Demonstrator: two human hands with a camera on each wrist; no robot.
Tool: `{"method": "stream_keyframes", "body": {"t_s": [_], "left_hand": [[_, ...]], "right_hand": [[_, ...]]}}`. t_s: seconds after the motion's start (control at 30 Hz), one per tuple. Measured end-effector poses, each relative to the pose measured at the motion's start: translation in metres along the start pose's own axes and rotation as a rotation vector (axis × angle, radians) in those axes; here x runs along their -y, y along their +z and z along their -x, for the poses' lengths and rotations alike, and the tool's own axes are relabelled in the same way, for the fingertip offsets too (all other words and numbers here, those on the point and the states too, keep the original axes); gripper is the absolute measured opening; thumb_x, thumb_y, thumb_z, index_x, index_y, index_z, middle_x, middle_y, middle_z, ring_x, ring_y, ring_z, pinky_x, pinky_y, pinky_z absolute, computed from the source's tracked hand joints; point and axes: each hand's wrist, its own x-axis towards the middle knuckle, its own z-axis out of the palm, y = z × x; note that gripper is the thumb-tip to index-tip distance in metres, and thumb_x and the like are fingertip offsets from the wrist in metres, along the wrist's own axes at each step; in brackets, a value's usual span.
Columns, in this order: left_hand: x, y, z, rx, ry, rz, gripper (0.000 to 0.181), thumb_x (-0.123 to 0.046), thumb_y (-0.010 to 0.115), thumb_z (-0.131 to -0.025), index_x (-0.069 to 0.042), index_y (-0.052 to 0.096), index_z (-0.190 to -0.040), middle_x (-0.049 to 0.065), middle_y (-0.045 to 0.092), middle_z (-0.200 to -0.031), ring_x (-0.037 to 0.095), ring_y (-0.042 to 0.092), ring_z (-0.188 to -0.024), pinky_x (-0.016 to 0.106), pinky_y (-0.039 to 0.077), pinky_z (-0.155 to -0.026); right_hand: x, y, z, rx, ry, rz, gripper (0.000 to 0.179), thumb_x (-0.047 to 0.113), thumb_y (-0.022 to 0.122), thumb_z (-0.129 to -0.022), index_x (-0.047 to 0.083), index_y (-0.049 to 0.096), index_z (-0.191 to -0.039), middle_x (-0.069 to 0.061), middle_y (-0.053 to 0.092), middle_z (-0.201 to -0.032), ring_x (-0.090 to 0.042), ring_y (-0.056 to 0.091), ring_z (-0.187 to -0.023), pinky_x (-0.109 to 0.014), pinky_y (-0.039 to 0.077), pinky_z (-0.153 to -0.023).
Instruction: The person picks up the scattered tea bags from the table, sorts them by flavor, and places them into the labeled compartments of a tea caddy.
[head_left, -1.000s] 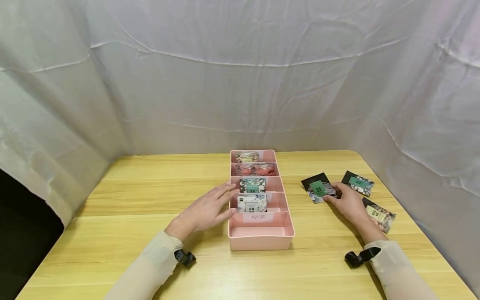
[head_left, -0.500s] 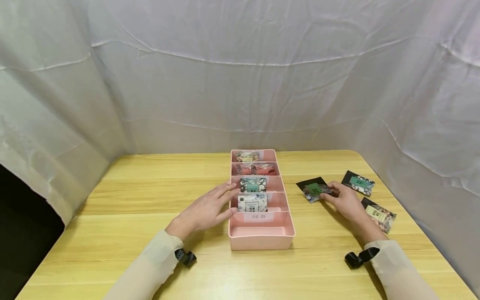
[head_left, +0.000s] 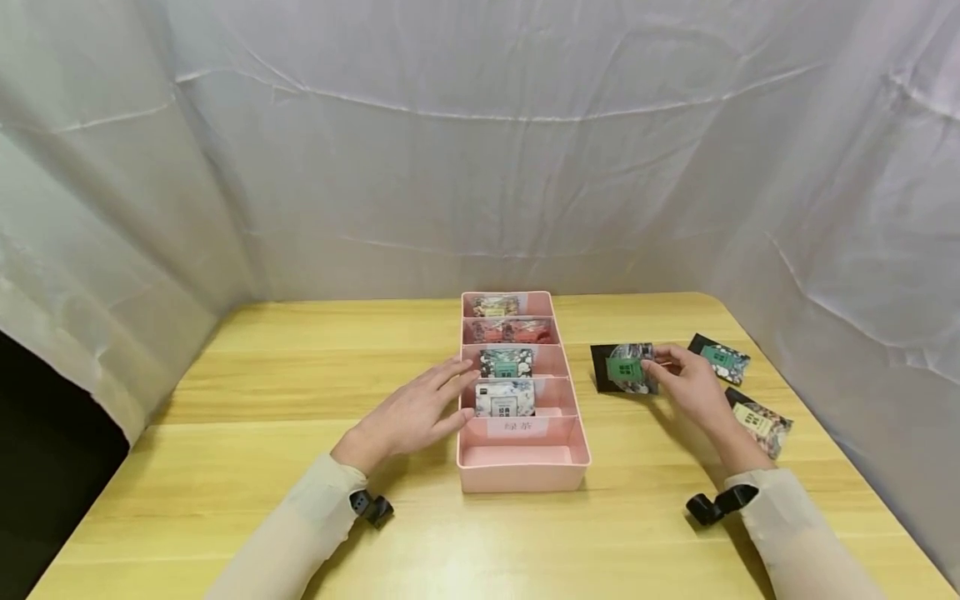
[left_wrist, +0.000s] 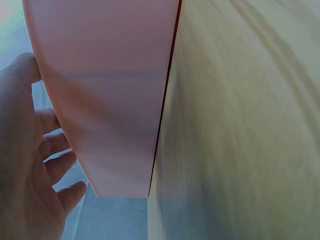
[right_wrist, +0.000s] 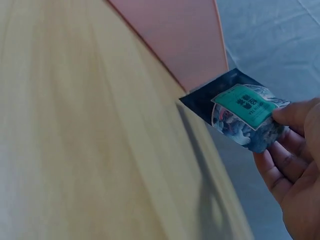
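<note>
My right hand (head_left: pixel 686 385) pinches a black tea sachet with a green label (head_left: pixel 625 368) at its right end, thumb on the printed face. In the right wrist view, the sachet (right_wrist: pixel 245 111) is raised above the table, its shadow below. A long pink divided box (head_left: pixel 522 478) stands to its left. My left hand (head_left: pixel 416 414) rests its relaxed, spread fingertips along the box's left rim; the left wrist view shows the fingertips (left_wrist: pixel 67 162) at that edge. Inside the box are a white sachet (head_left: pixel 505 399), a green-labelled sachet (head_left: pixel 506 363), red sachets (head_left: pixel 512 332) and a yellow-labelled sachet (head_left: pixel 495 307).
On the table's right side lie a dark flowered sachet with a green label (head_left: pixel 720 359) and one with a yellow label (head_left: pixel 759 423), both beyond my right hand. A handwritten paper label (head_left: pixel 517 427) is on the front compartment's back wall. Grey cloth (head_left: pixel 480 192) hangs behind the table.
My right hand has lifted the green-labelled tea sachet from the table and moved it slightly left, turning it straighter and more upright. My left hand stays at the box rim.
</note>
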Motion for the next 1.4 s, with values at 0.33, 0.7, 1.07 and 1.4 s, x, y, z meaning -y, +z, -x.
{"method": "stream_keyframes", "body": {"t_s": [0.33, 0.7, 1.07, 1.4], "left_hand": [[0.001, -0.001, -0.002, 0.020, -0.009, 0.005, 0.068, -0.056, 0.030, -0.102, -0.013, 0.031, -0.154, 0.009, 0.023, -0.160, 0.029, 0.021, -0.146, 0.043, 0.020, -0.117], [-0.001, -0.002, 0.000, 0.019, -0.004, 0.006, 0.065, -0.052, 0.036, -0.103, -0.012, 0.031, -0.154, 0.009, 0.021, -0.161, 0.025, 0.017, -0.147, 0.043, 0.022, -0.116], [-0.001, -0.003, -0.002, 0.003, 0.013, -0.024, 0.064, -0.050, 0.038, -0.103, -0.010, 0.033, -0.153, 0.010, 0.025, -0.159, 0.026, 0.021, -0.146, 0.044, 0.024, -0.116], [0.000, -0.002, -0.001, 0.001, 0.027, -0.063, 0.066, -0.054, 0.030, -0.103, -0.010, 0.032, -0.153, 0.011, 0.028, -0.158, 0.028, 0.025, -0.144, 0.045, 0.025, -0.116]], "right_hand": [[0.016, -0.002, -0.004, -0.043, -0.057, -0.032, 0.046, 0.031, 0.060, -0.099, -0.001, 0.057, -0.132, -0.016, 0.066, -0.106, -0.017, 0.062, -0.088, -0.020, 0.051, -0.062], [0.041, -0.003, -0.002, -0.092, -0.183, -0.078, 0.039, 0.023, 0.062, -0.098, 0.009, 0.057, -0.134, -0.012, 0.070, -0.101, -0.003, 0.062, -0.076, -0.022, 0.045, -0.053], [0.072, -0.006, 0.001, -0.159, -0.311, -0.097, 0.033, 0.011, 0.063, -0.097, 0.009, 0.062, -0.129, -0.008, 0.068, -0.093, -0.009, 0.057, -0.067, -0.022, 0.041, -0.051], [0.100, -0.007, 0.007, -0.155, -0.362, -0.103, 0.031, 0.010, 0.063, -0.096, 0.012, 0.065, -0.127, -0.004, 0.068, -0.092, -0.011, 0.057, -0.067, -0.021, 0.042, -0.053]]}}
